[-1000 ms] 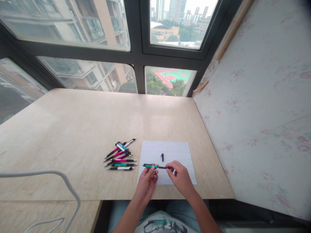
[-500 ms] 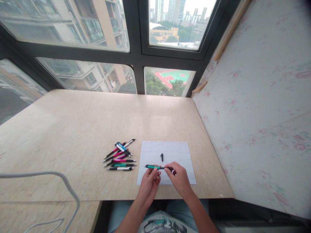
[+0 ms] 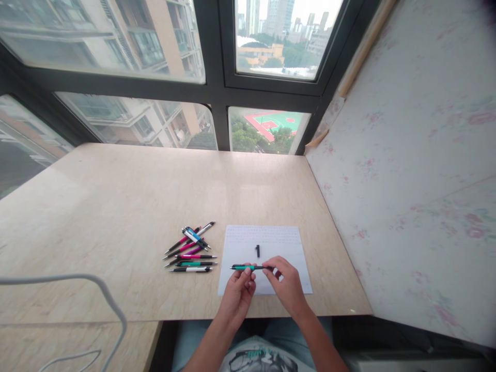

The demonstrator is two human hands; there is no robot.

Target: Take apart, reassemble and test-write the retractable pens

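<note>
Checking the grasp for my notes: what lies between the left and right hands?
In the head view, a slim dark pen part spans the gap from left hand to right hand, above the paper.

Smooth plastic, matt paper and a stone-like sheen, seen from my remote seat.
On my feed the green-and-black pen [image 3: 239,267] looks like smooth plastic, as does the black clip piece [image 3: 258,251] on the matt white sheet of paper [image 3: 279,236]. The pens [image 3: 196,257] at left show shiny plastic barrels and silvery, metal-looking tips. I can't tell whether the beige countertop [image 3: 135,196] is stone or laminate, but it reflects the light glossily. Far off, the dark window frame [image 3: 215,93] looks satiny around smooth glass panes [image 3: 277,51]. At right, the floral wallpaper [image 3: 411,206] is matt, its torn edge [image 3: 320,139] rough. Near left, the grey cable [image 3: 93,278] appears smooth plastic.
</note>
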